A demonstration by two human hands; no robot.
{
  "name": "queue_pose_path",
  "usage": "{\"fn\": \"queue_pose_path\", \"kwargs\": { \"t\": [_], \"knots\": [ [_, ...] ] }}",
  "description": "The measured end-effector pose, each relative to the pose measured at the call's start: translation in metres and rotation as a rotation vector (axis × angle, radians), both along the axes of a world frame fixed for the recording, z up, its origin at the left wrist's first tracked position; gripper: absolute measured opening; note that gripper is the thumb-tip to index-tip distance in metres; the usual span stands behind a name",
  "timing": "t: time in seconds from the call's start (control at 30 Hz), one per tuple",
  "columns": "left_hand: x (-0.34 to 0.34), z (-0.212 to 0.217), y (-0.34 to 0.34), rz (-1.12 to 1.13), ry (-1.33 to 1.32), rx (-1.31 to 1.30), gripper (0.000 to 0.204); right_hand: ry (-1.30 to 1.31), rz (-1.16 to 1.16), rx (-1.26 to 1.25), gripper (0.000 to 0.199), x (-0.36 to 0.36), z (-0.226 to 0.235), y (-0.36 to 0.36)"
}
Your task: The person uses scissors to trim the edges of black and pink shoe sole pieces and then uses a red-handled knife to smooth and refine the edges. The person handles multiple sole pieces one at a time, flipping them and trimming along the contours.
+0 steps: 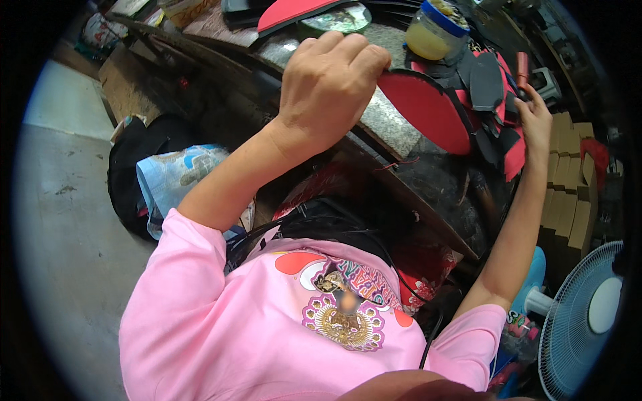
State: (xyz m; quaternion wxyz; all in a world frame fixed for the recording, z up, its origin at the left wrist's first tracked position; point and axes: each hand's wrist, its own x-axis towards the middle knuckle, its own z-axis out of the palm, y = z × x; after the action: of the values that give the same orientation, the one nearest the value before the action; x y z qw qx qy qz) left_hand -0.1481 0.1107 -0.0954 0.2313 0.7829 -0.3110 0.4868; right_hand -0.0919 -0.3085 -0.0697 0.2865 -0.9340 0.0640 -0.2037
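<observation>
My left hand [331, 87] is closed on one end of a red insole-shaped piece [428, 110] with a black edge. The piece slants down to the right, over the bench edge. Farther right, my right hand [535, 123] has its fingers drawn together at the lower end of a red-handled tool [522, 67], whose working end is hidden. Beside that hand lies a heap of black and red shaped pieces [487, 83]. At the top, another red piece with a black rim [294, 15] rests near a round green-edged container [344, 19].
A jar with a blue rim and yellowish contents [431, 37] stands behind the heap. Stacked tan boxes [565, 194] are at the right, above a white-and-blue fan [585, 314]. The bench edge [428, 210] runs diagonally before me. Blue cloth [177, 174] hangs at the left.
</observation>
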Motion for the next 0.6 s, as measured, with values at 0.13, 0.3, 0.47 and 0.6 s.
{"fn": "queue_pose_path", "kwargs": {
  "t": [0.13, 0.3, 0.47, 0.6],
  "knots": [
    [0.003, 0.023, -0.003, -0.074, -0.133, -0.149, 0.018, -0.174, -0.163, -0.265, 0.049, -0.023, 0.006, 0.035],
    [0.021, 0.041, -0.018, -0.598, -0.018, -0.398, 0.014, -0.173, 0.365, 0.192, 0.054, -0.07, 0.043, 0.109],
    [0.034, 0.027, -0.092, -1.075, 0.555, -0.833, 0.015, 0.118, 0.787, 0.853, 0.041, -0.081, 0.024, 0.158],
    [0.044, 0.005, -0.104, -1.133, 0.895, -0.813, 0.011, 0.206, 0.554, 0.914, 0.012, -0.081, 0.005, 0.159]
  ]
}}
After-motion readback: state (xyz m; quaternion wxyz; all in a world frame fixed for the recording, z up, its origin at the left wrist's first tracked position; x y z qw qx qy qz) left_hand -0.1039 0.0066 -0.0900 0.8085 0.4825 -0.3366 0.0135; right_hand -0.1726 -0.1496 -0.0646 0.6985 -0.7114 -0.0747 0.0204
